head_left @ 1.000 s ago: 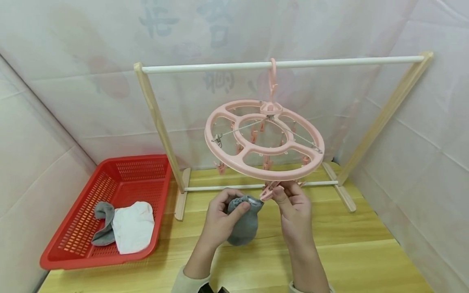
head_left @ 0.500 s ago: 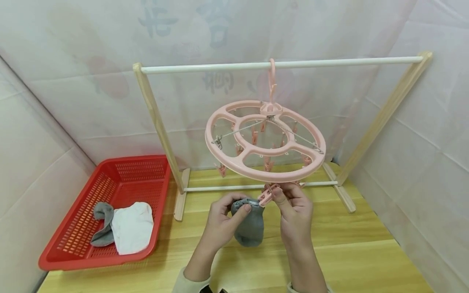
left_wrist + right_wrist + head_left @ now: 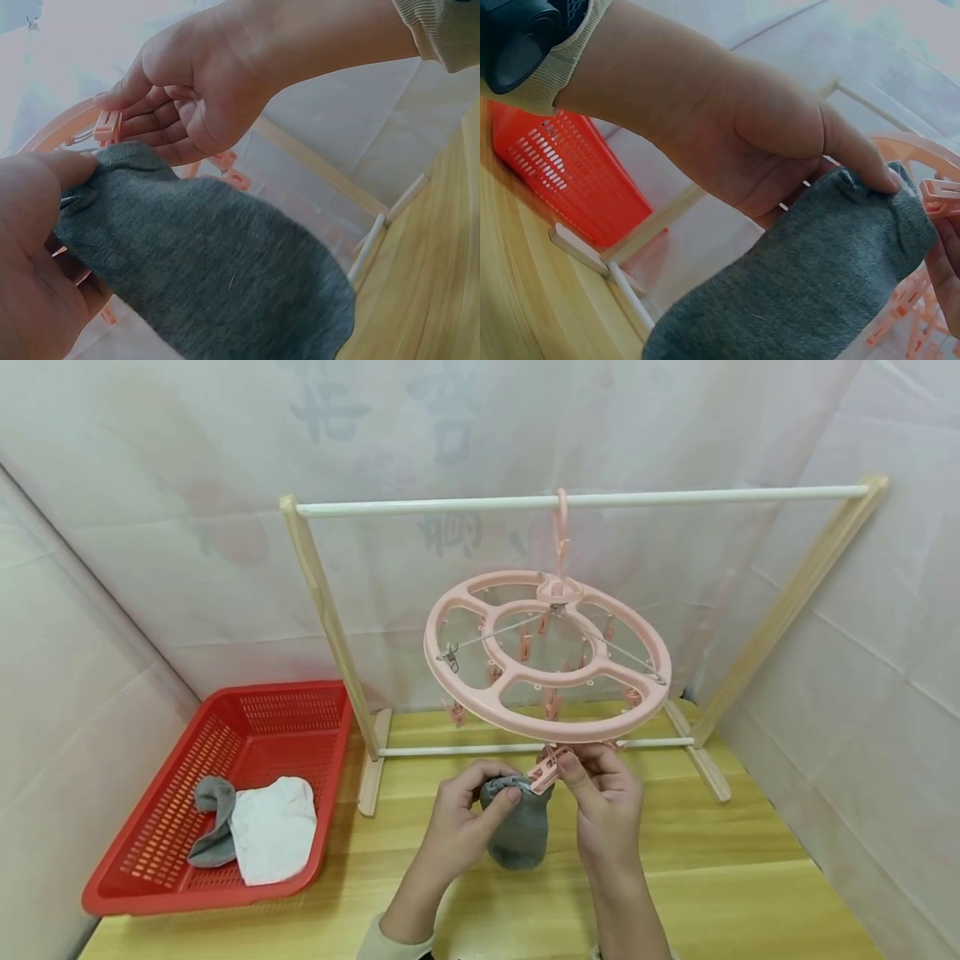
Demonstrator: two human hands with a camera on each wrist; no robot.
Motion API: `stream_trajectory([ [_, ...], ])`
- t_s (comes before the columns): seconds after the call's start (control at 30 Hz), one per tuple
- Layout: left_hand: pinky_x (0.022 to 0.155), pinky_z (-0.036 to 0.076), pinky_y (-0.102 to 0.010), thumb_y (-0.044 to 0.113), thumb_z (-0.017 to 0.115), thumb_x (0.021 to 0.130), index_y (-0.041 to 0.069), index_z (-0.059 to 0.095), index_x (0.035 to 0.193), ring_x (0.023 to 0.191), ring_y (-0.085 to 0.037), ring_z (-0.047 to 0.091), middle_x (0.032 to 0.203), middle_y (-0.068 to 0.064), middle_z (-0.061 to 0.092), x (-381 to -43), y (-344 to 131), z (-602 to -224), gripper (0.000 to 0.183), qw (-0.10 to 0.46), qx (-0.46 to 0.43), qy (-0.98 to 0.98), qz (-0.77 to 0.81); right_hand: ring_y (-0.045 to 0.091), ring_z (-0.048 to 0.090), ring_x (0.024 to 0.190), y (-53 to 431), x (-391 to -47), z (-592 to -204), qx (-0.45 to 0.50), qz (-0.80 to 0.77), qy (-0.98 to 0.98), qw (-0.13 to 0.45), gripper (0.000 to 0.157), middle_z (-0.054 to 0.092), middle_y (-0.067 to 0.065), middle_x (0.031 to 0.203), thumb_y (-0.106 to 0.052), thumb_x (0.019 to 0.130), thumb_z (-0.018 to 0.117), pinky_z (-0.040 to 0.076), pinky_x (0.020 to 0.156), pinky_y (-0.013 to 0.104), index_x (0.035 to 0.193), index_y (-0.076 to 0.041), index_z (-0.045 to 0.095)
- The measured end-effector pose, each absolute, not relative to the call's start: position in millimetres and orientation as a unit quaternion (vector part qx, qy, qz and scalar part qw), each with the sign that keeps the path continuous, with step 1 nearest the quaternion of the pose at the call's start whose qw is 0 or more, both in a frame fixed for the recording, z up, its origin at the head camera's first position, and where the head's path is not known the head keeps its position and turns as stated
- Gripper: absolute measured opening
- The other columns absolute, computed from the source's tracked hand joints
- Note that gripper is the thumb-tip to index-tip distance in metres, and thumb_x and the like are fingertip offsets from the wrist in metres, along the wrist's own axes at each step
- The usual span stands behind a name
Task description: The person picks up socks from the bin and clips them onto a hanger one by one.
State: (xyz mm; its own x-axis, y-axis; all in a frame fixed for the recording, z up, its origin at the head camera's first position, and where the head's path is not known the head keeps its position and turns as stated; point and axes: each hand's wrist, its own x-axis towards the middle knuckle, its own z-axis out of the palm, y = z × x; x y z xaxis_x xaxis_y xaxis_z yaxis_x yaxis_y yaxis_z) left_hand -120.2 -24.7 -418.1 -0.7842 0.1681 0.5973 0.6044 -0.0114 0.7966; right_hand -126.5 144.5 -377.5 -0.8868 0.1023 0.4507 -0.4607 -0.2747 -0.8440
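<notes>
A grey sock (image 3: pixel 519 831) hangs from my left hand (image 3: pixel 461 822), which pinches its cuff between thumb and fingers. My right hand (image 3: pixel 609 797) grips a pink clothespin (image 3: pixel 549 770) by its handle end, thumb in front. The clothespin's tip is at the right end of the cuff; the left wrist view shows the pin (image 3: pixel 108 126) right at the sock's top edge. Whether its tips have closed over the fabric I cannot tell. Above both hands, a round pink clip hanger (image 3: pixel 491 700) hangs by its hook from a white rod (image 3: pixel 420 507).
At the left stands a red basket (image 3: pixel 327 827) with another grey sock (image 3: pixel 217 839) and a white cloth item (image 3: pixel 273 831) in it. The rack's wooden posts (image 3: pixel 324 602) rise on either side of the hanger. Several other pink clothespins (image 3: pixel 551 703) dangle beneath the ring.
My left hand has moved the sock slightly right, bringing its cuff up to the clothespin. The clothespin has tilted more downward in my right hand. The head view has shifted a little.
</notes>
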Motion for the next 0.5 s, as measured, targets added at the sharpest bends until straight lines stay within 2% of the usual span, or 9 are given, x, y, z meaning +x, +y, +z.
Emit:
stream_trajectory([
  [0.3,0.057,0.057,-0.027,-0.009,0.066,0.089,0.001,0.065,0.108,0.081,-0.008,0.065,0.099,-0.017,0.071,-119.9,-11.2,-424.1,0.021,0.208,-0.281,-0.665,-0.661,0.015,0.070,0.082,152.5,-126.0,-378.3,0.204,0.769,-0.574,0.194,0.014,0.073,0.010,0.095,0.012,0.093,0.058,0.058,0.071,0.023,0.103,0.021,0.061],
  [0.5,0.059,0.058,-0.028,-0.004,0.066,0.091,0.005,0.066,0.109,0.082,-0.009,0.068,0.100,-0.012,0.072,-117.4,-7.8,-421.5,0.020,0.224,-0.285,-0.669,-0.649,0.015,0.071,0.081,154.4,-127.0,-379.5,0.240,0.758,-0.573,0.200,0.013,0.073,0.012,0.096,0.016,0.091,0.058,0.058,0.069,0.023,0.102,0.021,0.062],
])
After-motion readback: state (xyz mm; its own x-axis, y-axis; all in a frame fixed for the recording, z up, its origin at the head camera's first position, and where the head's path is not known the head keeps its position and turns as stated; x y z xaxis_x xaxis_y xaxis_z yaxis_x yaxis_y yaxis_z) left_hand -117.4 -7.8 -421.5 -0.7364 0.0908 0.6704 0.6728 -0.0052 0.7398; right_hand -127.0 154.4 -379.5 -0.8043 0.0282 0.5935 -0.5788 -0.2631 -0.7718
